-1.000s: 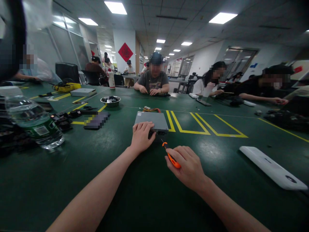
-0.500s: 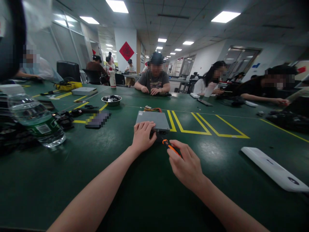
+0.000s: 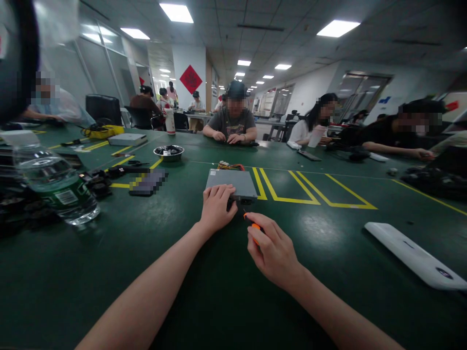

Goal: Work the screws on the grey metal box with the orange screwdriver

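Observation:
A grey metal computer power supply (image 3: pixel 239 181) lies on the green table, a bundle of coloured wires (image 3: pixel 230 166) at its far side. My left hand (image 3: pixel 218 206) grips its near left corner, fingers over the top and thumb at the front face. My right hand (image 3: pixel 272 245) is closed round an orange and black screwdriver (image 3: pixel 256 226). The thin shaft points up and left toward the front face, just below the socket. Whether the tip touches the case, I cannot tell. The fingers hide most of the handle.
Yellow tape lines (image 3: pixel 295 200) mark the table (image 3: pixel 328 253). A water bottle (image 3: pixel 58 180), a phone-like slab (image 3: pixel 148 183) and a metal bowl (image 3: pixel 168 153) stand to the left. On the right lies a white elongated device (image 3: pixel 412 253). A person (image 3: pixel 233 119) sits opposite.
My right hand has shifted slightly left and its fingers now sit further forward on the screwdriver, covering more of the handle. The left hand and the power supply stay almost in place.

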`<move>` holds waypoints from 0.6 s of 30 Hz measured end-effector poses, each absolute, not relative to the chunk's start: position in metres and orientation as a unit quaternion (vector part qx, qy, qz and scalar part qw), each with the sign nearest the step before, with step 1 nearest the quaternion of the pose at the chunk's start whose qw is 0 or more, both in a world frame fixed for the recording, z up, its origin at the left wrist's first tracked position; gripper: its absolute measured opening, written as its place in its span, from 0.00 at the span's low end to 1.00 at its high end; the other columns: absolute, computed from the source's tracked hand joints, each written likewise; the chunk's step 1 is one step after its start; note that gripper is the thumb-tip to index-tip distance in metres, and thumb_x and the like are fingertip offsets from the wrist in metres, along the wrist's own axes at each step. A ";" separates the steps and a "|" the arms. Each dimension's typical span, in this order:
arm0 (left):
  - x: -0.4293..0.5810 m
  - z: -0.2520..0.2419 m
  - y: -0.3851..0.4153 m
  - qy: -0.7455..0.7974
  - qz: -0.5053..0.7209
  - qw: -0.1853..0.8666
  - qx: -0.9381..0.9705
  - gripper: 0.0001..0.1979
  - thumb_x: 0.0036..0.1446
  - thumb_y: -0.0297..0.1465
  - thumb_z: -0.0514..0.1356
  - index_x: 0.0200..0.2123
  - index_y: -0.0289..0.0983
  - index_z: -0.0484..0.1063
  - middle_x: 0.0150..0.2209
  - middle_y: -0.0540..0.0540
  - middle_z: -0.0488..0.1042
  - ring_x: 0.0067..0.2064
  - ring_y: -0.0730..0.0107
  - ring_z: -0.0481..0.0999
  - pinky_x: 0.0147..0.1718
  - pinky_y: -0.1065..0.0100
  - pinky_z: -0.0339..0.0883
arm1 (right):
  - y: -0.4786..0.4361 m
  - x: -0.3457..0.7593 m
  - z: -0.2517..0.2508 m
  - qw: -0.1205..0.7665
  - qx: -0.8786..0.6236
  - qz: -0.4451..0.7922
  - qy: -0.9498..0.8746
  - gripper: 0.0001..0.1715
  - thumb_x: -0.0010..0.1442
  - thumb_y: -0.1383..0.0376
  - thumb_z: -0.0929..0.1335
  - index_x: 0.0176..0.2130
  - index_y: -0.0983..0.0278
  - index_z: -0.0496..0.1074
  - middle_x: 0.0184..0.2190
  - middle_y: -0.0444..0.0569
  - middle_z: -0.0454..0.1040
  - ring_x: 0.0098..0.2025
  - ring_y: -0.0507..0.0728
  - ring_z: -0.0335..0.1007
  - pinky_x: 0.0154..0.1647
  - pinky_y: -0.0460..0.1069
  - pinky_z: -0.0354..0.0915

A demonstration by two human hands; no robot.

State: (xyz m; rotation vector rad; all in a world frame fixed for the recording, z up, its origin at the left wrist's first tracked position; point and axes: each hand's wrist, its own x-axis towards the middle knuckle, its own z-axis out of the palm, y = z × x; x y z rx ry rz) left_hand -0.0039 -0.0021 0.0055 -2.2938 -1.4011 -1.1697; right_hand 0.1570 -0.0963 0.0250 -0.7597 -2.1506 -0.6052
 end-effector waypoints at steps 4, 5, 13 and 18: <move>-0.004 0.006 -0.003 -0.476 -0.396 0.103 -0.779 0.14 0.52 0.32 0.56 0.44 0.41 0.65 0.49 0.48 0.70 0.52 0.61 0.64 0.50 0.57 0.51 | -0.098 0.157 0.025 0.385 -0.304 -0.263 -0.831 0.12 0.54 0.71 0.65 0.40 0.63 0.62 0.38 0.52 0.68 0.44 0.57 0.66 0.38 0.52 0.70; -0.004 0.006 -0.003 -0.475 -0.396 0.103 -0.779 0.14 0.52 0.32 0.56 0.44 0.41 0.65 0.49 0.48 0.70 0.52 0.62 0.64 0.50 0.57 0.51 | -0.098 0.157 0.024 0.387 -0.296 -0.257 -0.834 0.14 0.55 0.73 0.65 0.42 0.63 0.61 0.39 0.53 0.68 0.45 0.56 0.66 0.39 0.51 0.70; -0.004 0.007 -0.003 -0.476 -0.397 0.102 -0.778 0.14 0.52 0.32 0.56 0.44 0.42 0.65 0.49 0.48 0.70 0.52 0.61 0.64 0.50 0.57 0.51 | -0.095 0.159 0.024 0.406 -0.323 -0.234 -0.822 0.15 0.55 0.72 0.64 0.43 0.64 0.59 0.46 0.57 0.63 0.48 0.58 0.64 0.41 0.54 0.69; -0.003 0.007 -0.003 -0.481 -0.396 0.097 -0.776 0.15 0.52 0.32 0.56 0.44 0.42 0.65 0.50 0.48 0.70 0.52 0.60 0.63 0.50 0.56 0.51 | -0.095 0.157 0.027 0.409 -0.294 -0.248 -0.828 0.16 0.54 0.76 0.62 0.43 0.63 0.60 0.41 0.53 0.65 0.46 0.56 0.64 0.39 0.53 0.69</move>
